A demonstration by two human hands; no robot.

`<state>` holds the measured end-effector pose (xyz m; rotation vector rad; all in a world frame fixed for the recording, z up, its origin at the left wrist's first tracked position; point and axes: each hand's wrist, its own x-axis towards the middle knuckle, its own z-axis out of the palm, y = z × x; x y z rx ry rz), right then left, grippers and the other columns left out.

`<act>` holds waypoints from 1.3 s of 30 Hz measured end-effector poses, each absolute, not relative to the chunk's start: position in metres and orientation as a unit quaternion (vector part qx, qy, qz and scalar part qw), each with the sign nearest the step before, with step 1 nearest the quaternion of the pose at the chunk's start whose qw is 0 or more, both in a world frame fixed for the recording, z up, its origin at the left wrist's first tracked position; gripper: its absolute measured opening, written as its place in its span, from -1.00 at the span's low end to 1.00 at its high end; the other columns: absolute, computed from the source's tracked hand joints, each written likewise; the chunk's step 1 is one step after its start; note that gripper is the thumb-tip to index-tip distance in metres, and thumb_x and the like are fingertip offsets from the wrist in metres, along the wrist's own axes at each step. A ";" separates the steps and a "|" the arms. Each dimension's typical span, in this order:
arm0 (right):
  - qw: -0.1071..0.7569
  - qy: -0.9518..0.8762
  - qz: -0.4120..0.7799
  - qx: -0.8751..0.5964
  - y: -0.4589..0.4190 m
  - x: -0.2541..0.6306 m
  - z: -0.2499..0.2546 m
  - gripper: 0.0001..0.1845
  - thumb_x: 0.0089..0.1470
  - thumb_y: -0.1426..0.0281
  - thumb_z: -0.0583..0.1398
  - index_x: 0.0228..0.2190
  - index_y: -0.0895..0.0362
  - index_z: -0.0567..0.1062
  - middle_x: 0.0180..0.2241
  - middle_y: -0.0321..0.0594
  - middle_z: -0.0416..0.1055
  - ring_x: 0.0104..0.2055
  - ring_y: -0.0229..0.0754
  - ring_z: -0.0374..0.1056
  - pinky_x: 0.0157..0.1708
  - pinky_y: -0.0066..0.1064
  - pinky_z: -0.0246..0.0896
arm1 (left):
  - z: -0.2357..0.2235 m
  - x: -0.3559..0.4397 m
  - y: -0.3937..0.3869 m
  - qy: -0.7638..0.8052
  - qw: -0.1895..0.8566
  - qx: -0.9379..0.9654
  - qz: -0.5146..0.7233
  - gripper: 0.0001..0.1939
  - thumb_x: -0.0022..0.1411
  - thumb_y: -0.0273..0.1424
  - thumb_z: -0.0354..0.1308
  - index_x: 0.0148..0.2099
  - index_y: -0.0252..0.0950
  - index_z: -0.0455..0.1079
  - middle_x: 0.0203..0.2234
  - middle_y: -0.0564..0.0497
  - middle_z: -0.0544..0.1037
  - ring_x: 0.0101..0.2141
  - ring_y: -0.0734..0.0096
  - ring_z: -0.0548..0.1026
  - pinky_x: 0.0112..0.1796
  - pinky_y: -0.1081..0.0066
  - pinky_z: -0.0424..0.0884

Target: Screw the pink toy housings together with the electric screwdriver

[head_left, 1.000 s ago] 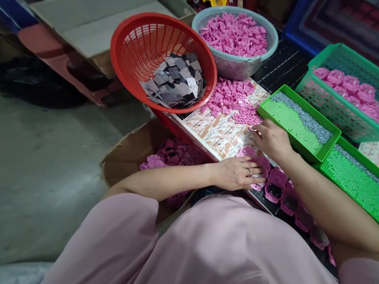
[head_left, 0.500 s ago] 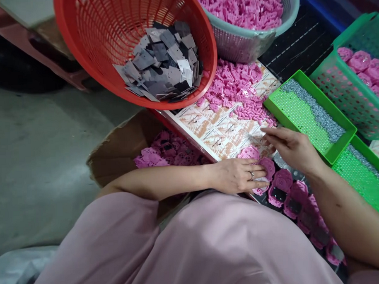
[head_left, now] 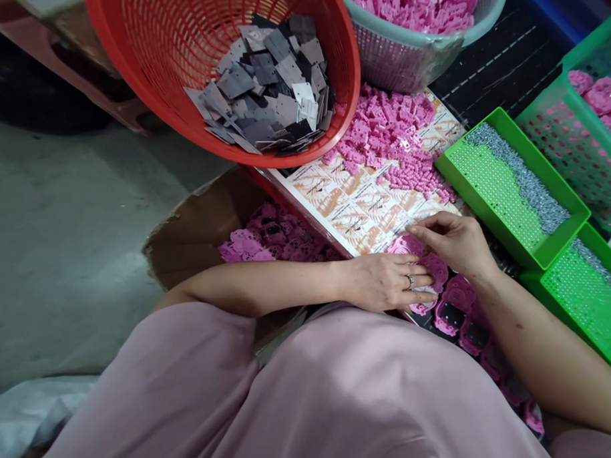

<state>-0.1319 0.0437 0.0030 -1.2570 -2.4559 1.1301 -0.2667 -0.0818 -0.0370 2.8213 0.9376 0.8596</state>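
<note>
My left hand (head_left: 385, 281) lies palm down on a round pink plastic part (head_left: 432, 278) at the near edge of the patterned work board (head_left: 365, 207), fingers pressed on it. My right hand (head_left: 453, 240) hovers just above the same spot with thumb and fingers pinched together over a pink part (head_left: 403, 244); what it pinches is too small to make out. A row of round pink parts with dark inserts (head_left: 456, 314) runs under my right forearm. A heap of small pink pieces (head_left: 392, 132) lies farther up the board.
A tilted red basket (head_left: 179, 66) holds grey square plates (head_left: 270, 83). A grey basket (head_left: 409, 51) holds pink pieces. Two green trays (head_left: 489, 182) (head_left: 583, 293) carry tiny metal bits (head_left: 529, 181). A green crate (head_left: 573, 146) stands right; a cardboard box (head_left: 185, 240) with pink parts (head_left: 266, 237) left.
My right hand has drawn back from the pink heap towards the left hand and now pinches above the pink part. The view has tilted down and closer; the left hand stays put.
</note>
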 end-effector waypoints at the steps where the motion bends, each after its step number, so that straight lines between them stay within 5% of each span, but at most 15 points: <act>1: 0.081 -0.824 0.365 -0.425 0.043 -0.133 0.002 -0.53 -0.10 -0.03 0.28 -0.47 0.16 0.58 -0.45 -0.17 0.52 -0.51 -0.25 0.32 -0.47 -0.38 0.19 | -0.037 -0.267 -0.082 0.303 0.025 0.911 0.277 -0.59 0.39 -0.28 -0.04 0.14 -0.39 0.39 0.01 -0.18 0.50 0.04 0.21 0.45 0.12 0.22 0.31; 10: 0.015 -0.902 0.148 -0.406 0.034 -0.132 0.002 -0.57 0.03 -0.03 0.18 -0.32 0.08 0.44 -0.40 -0.26 0.45 -0.42 -0.21 0.32 -0.46 -0.39 0.04 | -0.040 -0.265 -0.082 0.304 0.026 0.905 0.295 -0.60 0.36 -0.25 0.03 0.12 -0.36 0.41 -0.03 -0.18 0.53 0.03 0.21 0.45 0.12 0.23 0.29; 18: 0.016 -0.911 0.156 -0.382 0.049 -0.142 0.019 -0.48 -0.03 -0.05 0.24 -0.21 0.10 0.43 -0.45 -0.28 0.42 -0.48 -0.24 0.30 -0.50 -0.39 0.08 | -0.044 -0.263 -0.080 0.296 0.035 0.914 0.274 -0.56 0.42 -0.25 -0.11 0.16 -0.36 0.37 -0.01 -0.17 0.51 0.03 0.20 0.43 0.10 0.22 0.26; 22: 0.068 -0.974 0.060 -0.208 0.064 -0.176 0.029 -0.65 0.23 0.18 0.06 -0.11 0.08 0.51 -0.18 -0.13 0.48 -0.21 -0.13 0.37 -0.36 -0.32 0.19 | -0.041 -0.264 -0.079 0.299 0.052 0.919 0.250 -0.56 0.43 -0.25 -0.15 0.18 -0.31 0.35 0.03 -0.16 0.48 0.06 0.23 0.40 0.05 0.26 0.29; 28: -0.055 -0.994 -0.070 -0.067 0.076 -0.229 0.021 -0.64 0.25 0.43 -0.04 -0.07 0.14 0.48 -0.14 -0.13 0.49 -0.14 -0.04 0.29 -0.47 -0.32 0.03 | -0.041 -0.264 -0.079 0.296 0.051 0.919 0.256 -0.57 0.42 -0.26 -0.13 0.16 -0.33 0.37 0.04 -0.16 0.48 0.06 0.22 0.41 0.09 0.24 0.27; 33: -0.003 -0.995 -0.018 -0.097 0.072 -0.208 0.033 -0.67 0.26 0.40 -0.03 -0.09 0.16 0.47 -0.18 -0.12 0.50 -0.15 -0.12 0.35 -0.42 -0.38 0.12 | -0.043 -0.264 -0.080 0.298 0.039 0.910 0.285 -0.60 0.39 -0.26 -0.03 0.13 -0.35 0.39 0.00 -0.20 0.51 0.01 0.22 0.46 0.01 0.25 0.35; 36: 0.074 -0.966 0.140 -0.203 0.069 -0.166 0.043 -0.74 0.21 0.31 0.08 -0.19 0.14 0.51 -0.30 -0.19 0.53 -0.36 -0.26 0.37 -0.36 -0.39 0.21 | -0.042 -0.265 -0.081 0.307 0.043 0.911 0.272 -0.60 0.38 -0.25 -0.02 0.13 -0.36 0.39 0.03 -0.19 0.49 0.04 0.22 0.46 0.05 0.24 0.36; 39: 0.049 -0.880 0.347 -0.320 0.069 -0.120 0.041 -0.74 0.03 0.17 0.26 -0.36 0.12 0.55 -0.44 -0.26 0.52 -0.51 -0.34 0.30 -0.45 -0.43 0.20 | -0.040 -0.267 -0.082 0.311 0.036 0.910 0.271 -0.59 0.40 -0.27 -0.06 0.13 -0.37 0.39 0.06 -0.17 0.47 0.08 0.22 0.43 0.13 0.20 0.30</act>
